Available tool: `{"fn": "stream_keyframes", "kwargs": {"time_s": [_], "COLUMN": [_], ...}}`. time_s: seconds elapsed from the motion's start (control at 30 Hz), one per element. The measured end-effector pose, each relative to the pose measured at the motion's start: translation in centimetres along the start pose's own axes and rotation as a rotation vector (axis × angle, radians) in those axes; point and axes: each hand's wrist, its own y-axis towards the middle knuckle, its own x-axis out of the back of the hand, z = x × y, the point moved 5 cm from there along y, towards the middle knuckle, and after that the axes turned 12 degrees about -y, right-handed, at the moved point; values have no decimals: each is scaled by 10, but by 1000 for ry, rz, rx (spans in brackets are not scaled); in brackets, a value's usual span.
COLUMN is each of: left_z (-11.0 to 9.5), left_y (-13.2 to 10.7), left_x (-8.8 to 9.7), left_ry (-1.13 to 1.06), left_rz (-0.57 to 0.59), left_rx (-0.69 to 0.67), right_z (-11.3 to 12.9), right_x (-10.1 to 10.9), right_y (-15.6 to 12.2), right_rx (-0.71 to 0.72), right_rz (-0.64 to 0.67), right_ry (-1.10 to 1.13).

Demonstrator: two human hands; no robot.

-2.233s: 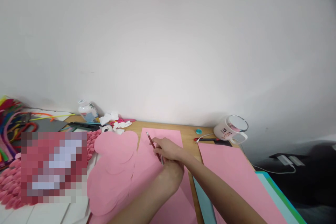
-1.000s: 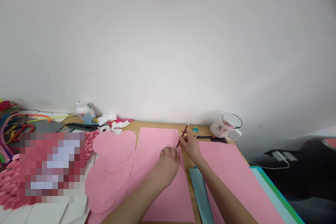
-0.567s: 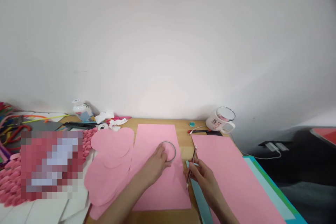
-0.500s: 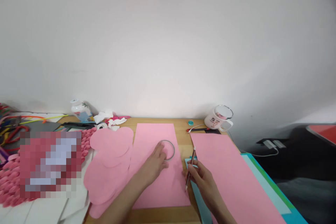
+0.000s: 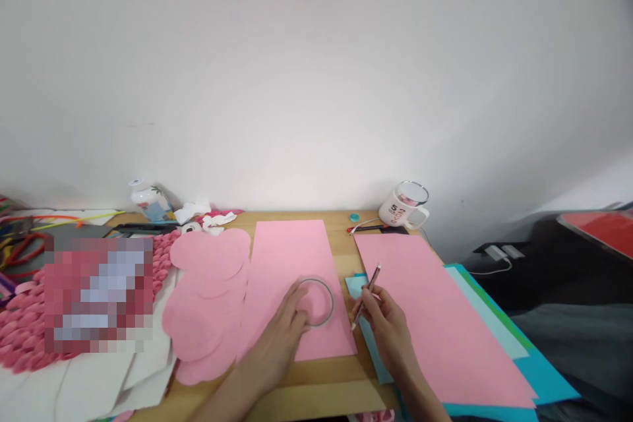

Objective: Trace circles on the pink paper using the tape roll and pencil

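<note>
A pink paper sheet (image 5: 289, 250) lies upright-wise on the wooden table. On its lower right part rests a thin grey ring (image 5: 333, 304), pink paper showing through its middle. My left hand (image 5: 283, 336) grips the ring's left edge between thumb and fingers. My right hand (image 5: 390, 324), just right of the sheet, is closed around a dark pencil (image 5: 374, 277). The pencil slants, its lower end near the sheet's right edge. Under my right wrist are a second large pink sheet (image 5: 420, 283) and light blue paper (image 5: 380, 359).
Cloud-shaped pink cutouts (image 5: 208, 316) overlap on the left. Beyond them lie a pink braided mat (image 5: 20, 336) and white sheets (image 5: 93, 386). A white mug (image 5: 395, 208) and a white bottle (image 5: 151, 201) stand by the wall. Blue sheets (image 5: 554, 386) stick out at the right.
My left hand and the ring have moved down the pink sheet, toward me. My right hand has shifted slightly right with the pencil, which now leans more. The whole view has tilted a little.
</note>
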Motion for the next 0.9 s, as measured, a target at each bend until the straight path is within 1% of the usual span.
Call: {"fn": "stream_keyframes", "kwargs": {"time_s": [0.13,0.27,0.37,0.43,0.53,0.63,0.7,0.8,0.9], "left_z": [-11,-12,-10,-9,-9,-8,-8,-8,-10], "left_y": [-12,-16,-15,-14,-13,-12,-11,-9,-8], "left_x": [-10,-16,-17,-17,-19,-20,-21,-22,-24], "left_ry": [107,160,175,172,188,242,269,294,353], "left_rz": [8,28,2,-28,-47,-42,-40,-42,-12], "left_rx": [-97,-126,-131,-125,-114,-103,-96,-83,-103], "right_z": [1,0,1,8,31,53,59,51,30], "right_x": [-5,-16,-17,-15,-13,-22,-32,-49,-55], "right_y": [-6,-14,-13,-6,14,38,52,65,74], "right_rx": [-10,-43,-37,-1,78,116,131,161,160], "right_rz": [-17,-8,30,61,118,210,276,338,312], "right_ry": [33,118,129,96,62,60,51,31,43]}}
